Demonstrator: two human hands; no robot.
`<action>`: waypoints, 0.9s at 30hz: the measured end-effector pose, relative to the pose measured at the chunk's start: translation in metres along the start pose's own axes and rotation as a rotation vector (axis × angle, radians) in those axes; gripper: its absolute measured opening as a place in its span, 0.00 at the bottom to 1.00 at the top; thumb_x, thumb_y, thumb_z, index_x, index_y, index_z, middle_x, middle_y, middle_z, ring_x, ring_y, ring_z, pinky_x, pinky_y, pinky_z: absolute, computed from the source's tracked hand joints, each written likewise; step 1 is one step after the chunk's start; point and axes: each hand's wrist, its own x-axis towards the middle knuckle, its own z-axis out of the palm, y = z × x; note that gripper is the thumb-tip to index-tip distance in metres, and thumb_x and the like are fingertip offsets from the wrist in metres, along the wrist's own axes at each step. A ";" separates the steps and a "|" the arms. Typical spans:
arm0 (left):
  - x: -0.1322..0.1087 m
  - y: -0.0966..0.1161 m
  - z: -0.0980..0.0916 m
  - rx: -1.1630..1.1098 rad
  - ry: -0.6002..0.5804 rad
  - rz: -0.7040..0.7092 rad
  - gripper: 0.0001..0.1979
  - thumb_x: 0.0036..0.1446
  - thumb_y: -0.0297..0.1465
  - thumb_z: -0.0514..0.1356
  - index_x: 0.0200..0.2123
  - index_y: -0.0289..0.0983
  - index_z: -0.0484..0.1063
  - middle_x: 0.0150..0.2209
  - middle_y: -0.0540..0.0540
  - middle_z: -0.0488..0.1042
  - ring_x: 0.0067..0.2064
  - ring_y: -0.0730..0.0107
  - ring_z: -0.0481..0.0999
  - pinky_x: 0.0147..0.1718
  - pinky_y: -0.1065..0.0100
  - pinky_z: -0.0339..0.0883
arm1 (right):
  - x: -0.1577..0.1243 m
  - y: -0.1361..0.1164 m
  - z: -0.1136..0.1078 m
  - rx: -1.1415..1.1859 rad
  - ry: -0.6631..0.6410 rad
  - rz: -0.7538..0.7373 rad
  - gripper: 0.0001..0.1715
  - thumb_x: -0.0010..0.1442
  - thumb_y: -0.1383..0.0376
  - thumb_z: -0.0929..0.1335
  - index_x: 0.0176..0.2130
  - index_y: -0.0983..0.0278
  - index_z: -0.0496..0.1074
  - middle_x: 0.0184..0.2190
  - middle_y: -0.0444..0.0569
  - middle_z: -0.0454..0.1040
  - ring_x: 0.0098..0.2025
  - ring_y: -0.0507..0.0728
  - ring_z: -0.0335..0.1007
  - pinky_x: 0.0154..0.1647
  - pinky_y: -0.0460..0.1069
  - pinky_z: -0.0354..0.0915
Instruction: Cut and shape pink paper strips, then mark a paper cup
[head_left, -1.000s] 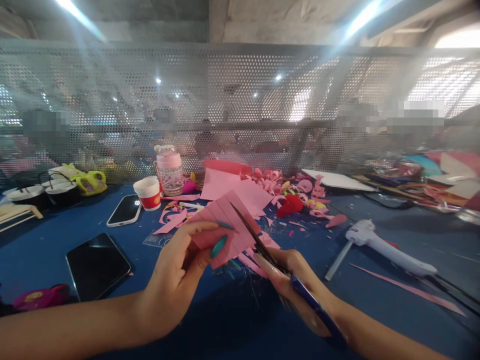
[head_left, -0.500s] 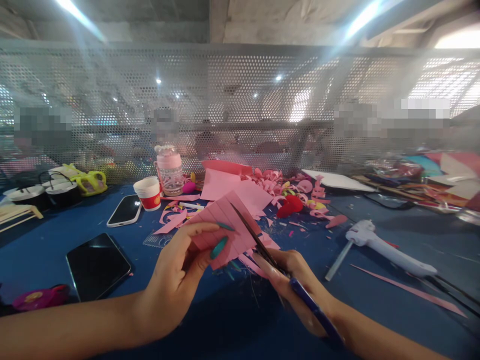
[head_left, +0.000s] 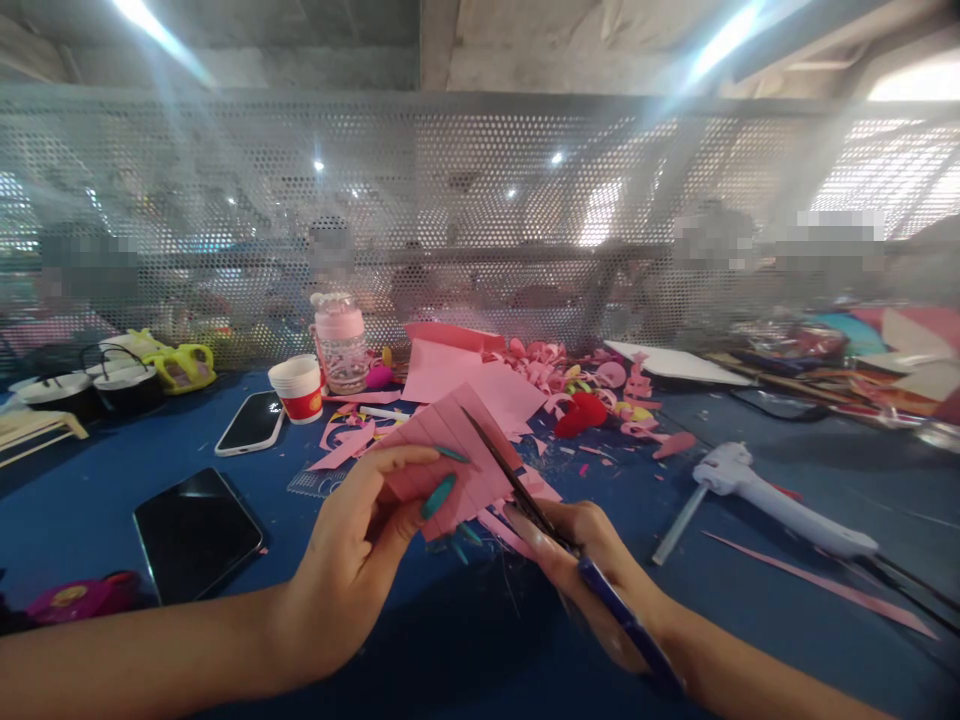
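Note:
My left hand (head_left: 360, 545) pinches a piece of pink paper (head_left: 457, 430) marked with straight lines, thumb in front and fingers behind it. Long green nails show against the sheet. In my right hand (head_left: 600, 580) is a pair of scissors (head_left: 622, 615) with dark blades and blue handles. Their blades lie along the right part of the paper, pointing up and left. How far the blades are apart is hard to make out. Behind the paper lie larger pink sheets (head_left: 442, 365) and a heap of curled pink scraps (head_left: 536, 360).
To the right lie a white glue gun (head_left: 787, 505) and a thin pink strip (head_left: 825, 585). On the left are a black phone (head_left: 199, 535), a white-edged phone (head_left: 251, 422), paper cups (head_left: 296, 388) and a pink bottle (head_left: 341, 345). A perforated metal screen (head_left: 480, 220) stands behind the table.
Both hands, the paper and the scissors hold almost the same position. The whole view has shifted very slightly.

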 end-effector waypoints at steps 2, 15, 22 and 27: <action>0.001 0.000 0.000 -0.001 -0.005 -0.009 0.12 0.59 0.26 0.52 0.46 0.45 0.62 0.43 0.49 0.70 0.42 0.70 0.73 0.40 0.68 0.68 | 0.000 0.000 0.001 -0.009 0.025 -0.013 0.27 0.57 0.46 0.57 0.22 0.65 0.60 0.17 0.39 0.48 0.18 0.47 0.45 0.15 0.44 0.46; 0.002 0.000 -0.001 -0.020 -0.004 -0.013 0.12 0.60 0.26 0.51 0.46 0.43 0.62 0.43 0.47 0.71 0.41 0.68 0.73 0.39 0.68 0.68 | 0.002 0.007 0.003 -0.031 0.039 -0.031 0.25 0.58 0.49 0.57 0.22 0.64 0.58 0.18 0.39 0.47 0.19 0.47 0.41 0.17 0.45 0.43; 0.000 -0.003 -0.001 -0.087 -0.045 -0.026 0.13 0.59 0.29 0.52 0.48 0.45 0.61 0.44 0.47 0.70 0.40 0.67 0.74 0.38 0.68 0.69 | 0.003 0.006 0.006 -0.085 0.143 -0.062 0.28 0.55 0.45 0.58 0.22 0.65 0.61 0.18 0.39 0.46 0.20 0.48 0.42 0.18 0.45 0.44; 0.004 -0.004 0.000 -0.118 0.071 -0.004 0.13 0.57 0.28 0.56 0.46 0.45 0.63 0.45 0.48 0.68 0.42 0.70 0.72 0.38 0.73 0.69 | 0.003 0.009 0.007 -0.153 0.190 -0.107 0.32 0.55 0.43 0.56 0.21 0.66 0.64 0.17 0.40 0.48 0.20 0.48 0.44 0.18 0.45 0.46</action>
